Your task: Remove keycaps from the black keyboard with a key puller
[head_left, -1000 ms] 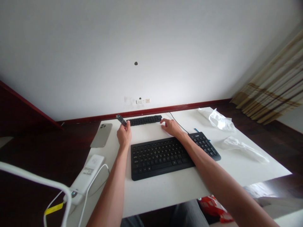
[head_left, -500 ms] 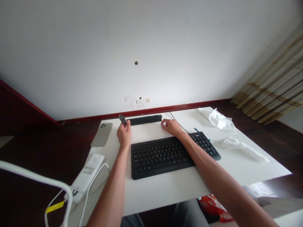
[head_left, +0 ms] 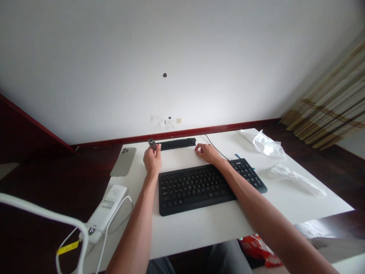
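Observation:
My left hand (head_left: 152,161) is closed around a small dark grey tool (head_left: 152,144) that sticks up out of my fingers, just left of a narrow black strip of keys (head_left: 178,143) lying at the far edge of the white table (head_left: 199,224). My right hand (head_left: 207,153) rests on the table just right of that strip, fingers curled down, holding nothing that I can make out. A black full-size keyboard (head_left: 205,184) lies between my forearms, with its cable (head_left: 215,149) running to the back.
A grey phone (head_left: 123,161) lies face down at the back left. A white power bank (head_left: 106,212) with white cables sits at the front left edge. Crumpled clear plastic bags (head_left: 266,144) (head_left: 296,178) lie on the right. A blue pen tip (head_left: 237,156) shows behind the keyboard.
My left hand has shifted slightly right with the grey tool, bringing it closer to the strip's left end. My right hand has stayed in place.

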A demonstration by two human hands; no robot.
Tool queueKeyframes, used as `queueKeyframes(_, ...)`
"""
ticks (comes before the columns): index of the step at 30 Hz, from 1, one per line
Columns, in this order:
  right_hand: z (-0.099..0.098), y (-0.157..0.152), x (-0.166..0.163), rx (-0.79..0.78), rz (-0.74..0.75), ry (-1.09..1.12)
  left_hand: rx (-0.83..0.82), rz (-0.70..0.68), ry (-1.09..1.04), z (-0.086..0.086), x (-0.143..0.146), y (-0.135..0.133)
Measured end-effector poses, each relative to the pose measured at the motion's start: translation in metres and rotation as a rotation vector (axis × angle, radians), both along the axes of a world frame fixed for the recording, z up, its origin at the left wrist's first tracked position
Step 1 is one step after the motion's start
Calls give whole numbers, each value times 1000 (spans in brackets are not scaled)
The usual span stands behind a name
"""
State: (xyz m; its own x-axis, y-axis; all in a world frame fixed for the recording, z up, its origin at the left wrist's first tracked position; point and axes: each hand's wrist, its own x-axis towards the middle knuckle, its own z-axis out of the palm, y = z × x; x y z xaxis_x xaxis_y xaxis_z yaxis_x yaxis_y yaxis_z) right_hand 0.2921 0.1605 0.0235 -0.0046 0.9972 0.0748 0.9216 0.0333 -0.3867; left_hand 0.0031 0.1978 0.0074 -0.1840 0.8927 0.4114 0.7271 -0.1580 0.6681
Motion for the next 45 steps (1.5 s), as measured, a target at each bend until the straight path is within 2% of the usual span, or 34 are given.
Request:
queueKeyframes(3, 8, -7, -3, 15, 55, 33, 100, -63, 160, 11, 7, -9)
queueKeyframes(7, 21, -23, -29, 96, 195, 240, 136, -161, 280, 21, 23, -21)
queueKeyframes(12, 25, -42, -72, 113, 208, 489, 96, -265, 352, 21, 39, -31)
queueKeyframes(17, 19, -41, -76, 183, 110, 738, 104, -385, 347, 19, 51, -38)
queueKeyframes(20, 13, -33, -67, 219, 50, 812, 117, -406, 282, 17, 54, -39)
queueKeyframes(25, 6, -23, -58, 278, -20, 885, 156, -353, 69, 17, 49, -33)
queueKeyframes(30, 4, -20, -58, 233, 10, 1012, -2, -293, -230, 14, 39, -23)
queueKeyframes(33, 2, -20, -59, 216, 38, 1036, -98, -329, -384, 12, 36, -18)
queueKeyframes(45, -2, -18, -56, 211, 48, 1023, -167, -337, -588, 0, 34, -7)
